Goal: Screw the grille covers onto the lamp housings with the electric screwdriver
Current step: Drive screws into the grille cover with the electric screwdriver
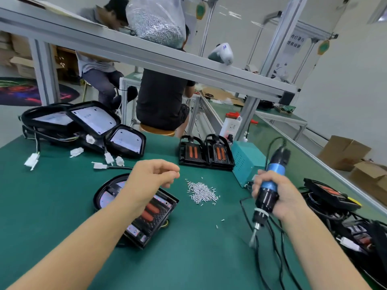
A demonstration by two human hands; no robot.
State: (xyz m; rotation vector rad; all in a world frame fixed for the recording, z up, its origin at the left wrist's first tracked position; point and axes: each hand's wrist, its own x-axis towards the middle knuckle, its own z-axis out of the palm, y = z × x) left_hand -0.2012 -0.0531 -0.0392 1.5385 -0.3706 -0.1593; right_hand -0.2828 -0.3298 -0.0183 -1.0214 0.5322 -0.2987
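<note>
A black lamp housing with a grille cover [155, 214] and orange slots lies on the green mat, partly hidden under my left forearm. My left hand [152, 174] hovers above it with fingers loosely curled toward the pile of small silver screws [201, 191]; whether it pinches a screw I cannot tell. My right hand [278, 195] grips the blue and black electric screwdriver [268, 191], bit pointing down above the mat, right of the screws.
Several empty lamp housings with white connectors [88, 124] sit at the back left. Two covered lamps [206, 152] stand beside a teal power box [246, 162]. More lamps and black cables [333, 197] crowd the right. Two people sit beyond the bench.
</note>
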